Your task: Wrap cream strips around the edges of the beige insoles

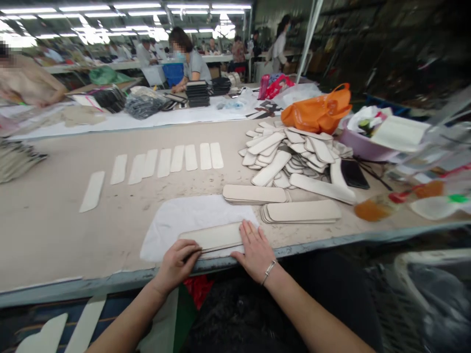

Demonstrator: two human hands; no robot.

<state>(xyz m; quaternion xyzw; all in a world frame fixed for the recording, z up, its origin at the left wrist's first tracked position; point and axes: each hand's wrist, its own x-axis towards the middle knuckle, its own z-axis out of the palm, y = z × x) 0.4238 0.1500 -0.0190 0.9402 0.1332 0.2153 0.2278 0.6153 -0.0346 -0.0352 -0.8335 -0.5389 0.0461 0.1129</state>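
Note:
A long cream strip with rounded ends (213, 237) lies on a white cloth (165, 220) at the table's front edge. My left hand (181, 259) pinches the strip's near left edge between thumb and fingers. Flat on its right end rests my right hand (254, 245), fingers stretched out and a bracelet at the wrist. Just beyond are two neat stacks of similar strips, one stack (253, 193) behind the cloth and another stack (303, 212) to the right. Whether more than one layer lies under my hands I cannot tell.
Several pale pieces (177, 158) lie in a row at mid-table. A loose heap of strips (287, 152) sits right of them, near an orange bag (318, 110), a purple basin (368, 142) and a black phone (353, 174). A co-worker (191, 59) sits across the table.

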